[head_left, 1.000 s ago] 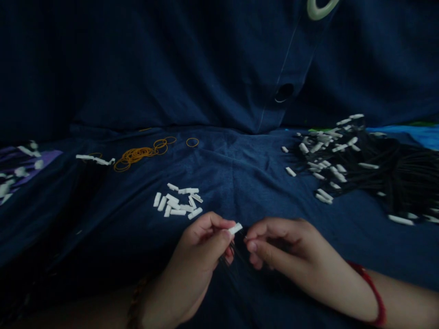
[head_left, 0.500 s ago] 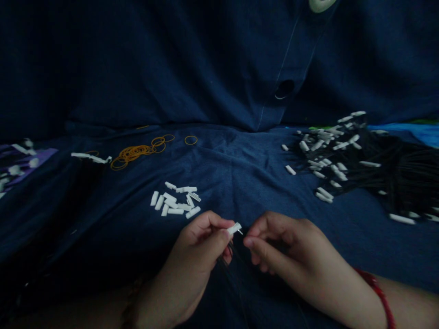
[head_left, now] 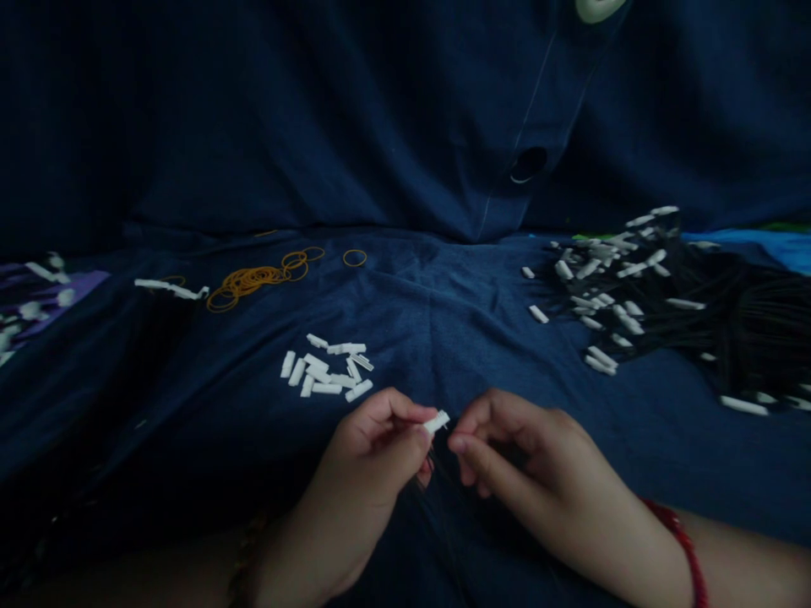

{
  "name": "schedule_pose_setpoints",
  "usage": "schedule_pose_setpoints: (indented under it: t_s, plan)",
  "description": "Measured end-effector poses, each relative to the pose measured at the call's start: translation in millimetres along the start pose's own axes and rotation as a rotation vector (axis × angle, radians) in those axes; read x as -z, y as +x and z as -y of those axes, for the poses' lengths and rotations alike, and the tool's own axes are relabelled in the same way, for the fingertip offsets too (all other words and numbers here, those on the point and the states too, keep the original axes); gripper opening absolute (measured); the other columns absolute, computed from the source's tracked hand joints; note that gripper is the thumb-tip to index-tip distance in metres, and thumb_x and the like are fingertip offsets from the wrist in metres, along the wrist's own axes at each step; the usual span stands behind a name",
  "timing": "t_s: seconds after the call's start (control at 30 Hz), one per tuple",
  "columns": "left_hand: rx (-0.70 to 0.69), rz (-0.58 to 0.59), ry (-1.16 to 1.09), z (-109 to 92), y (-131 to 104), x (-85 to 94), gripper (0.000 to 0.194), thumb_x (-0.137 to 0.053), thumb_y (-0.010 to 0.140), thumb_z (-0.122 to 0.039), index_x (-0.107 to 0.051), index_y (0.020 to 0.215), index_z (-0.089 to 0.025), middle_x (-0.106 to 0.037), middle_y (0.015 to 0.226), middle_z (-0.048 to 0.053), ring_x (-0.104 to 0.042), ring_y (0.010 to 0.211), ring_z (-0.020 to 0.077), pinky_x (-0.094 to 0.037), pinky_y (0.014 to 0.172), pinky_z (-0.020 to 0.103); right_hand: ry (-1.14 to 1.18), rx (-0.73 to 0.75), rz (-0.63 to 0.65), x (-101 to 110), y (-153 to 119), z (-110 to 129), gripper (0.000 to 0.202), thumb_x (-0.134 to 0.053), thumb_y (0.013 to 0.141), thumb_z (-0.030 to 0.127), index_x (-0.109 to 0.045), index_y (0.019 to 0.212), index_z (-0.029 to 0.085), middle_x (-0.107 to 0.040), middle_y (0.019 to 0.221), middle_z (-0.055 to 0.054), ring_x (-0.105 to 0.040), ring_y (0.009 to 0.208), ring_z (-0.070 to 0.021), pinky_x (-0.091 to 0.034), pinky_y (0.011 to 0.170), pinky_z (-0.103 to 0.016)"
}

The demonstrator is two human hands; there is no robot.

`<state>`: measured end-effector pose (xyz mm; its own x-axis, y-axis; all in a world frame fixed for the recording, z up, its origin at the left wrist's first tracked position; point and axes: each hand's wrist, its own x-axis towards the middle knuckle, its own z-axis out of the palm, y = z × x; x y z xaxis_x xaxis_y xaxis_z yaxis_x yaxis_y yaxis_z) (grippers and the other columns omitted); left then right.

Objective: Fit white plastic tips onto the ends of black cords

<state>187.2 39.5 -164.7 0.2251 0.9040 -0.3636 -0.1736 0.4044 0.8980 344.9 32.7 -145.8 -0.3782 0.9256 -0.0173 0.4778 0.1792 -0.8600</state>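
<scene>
White oblong plastic piece [head_left: 437, 421] (count: 1) is projecting from left hand's [head_left: 371, 473] pinch, narrow gap separating right hand [head_left: 541, 469], fingertips closed.

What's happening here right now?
The left hand pinches a small white connector, with thin dark wires below it. The right hand is close beside it, thumb and forefinger together. Loose white connectors lie on the blue cloth, with orange rubber bands beyond and black cables heaped to the right.
</scene>
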Motion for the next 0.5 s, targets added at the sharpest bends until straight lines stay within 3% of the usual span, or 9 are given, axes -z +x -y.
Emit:
schedule_pose_setpoints:
  t_s: [0.23,0.5]
  plan:
    - [-0.022,0.039,0.105,0.8,-0.8,1.0,0.004,-0.051,0.075,-0.014,-0.055,0.076,-0.017,-0.052,0.060,-0.004,-0.047,0.055,0.0075,-0.037,0.054,0.021,0.028,-0.008,-0.026,-5.1,-2.2,-2.8,0.004,-0.044,0.086,0.019,-0.042,0.089,0.018,-0.058,0.065,0.003,-0.054,0.057,-0.0064,-0.039,0.054,-0.017]
    - [-0.037,0.064,0.116,0.5,-1.8,0.8,0.006,-0.052,0.075,-0.013,-0.056,0.077,-0.016,-0.052,0.059,-0.004,-0.048,0.055,0.0078,-0.038,0.053,0.021,-0.020,0.045,-0.062,-7.5,-2.0,-8.5,0.004,-0.042,0.088,0.020,-0.038,0.086,0.019,-0.056,0.065,0.004,-0.053,0.057,-0.0057,-0.039,0.055,-0.017]
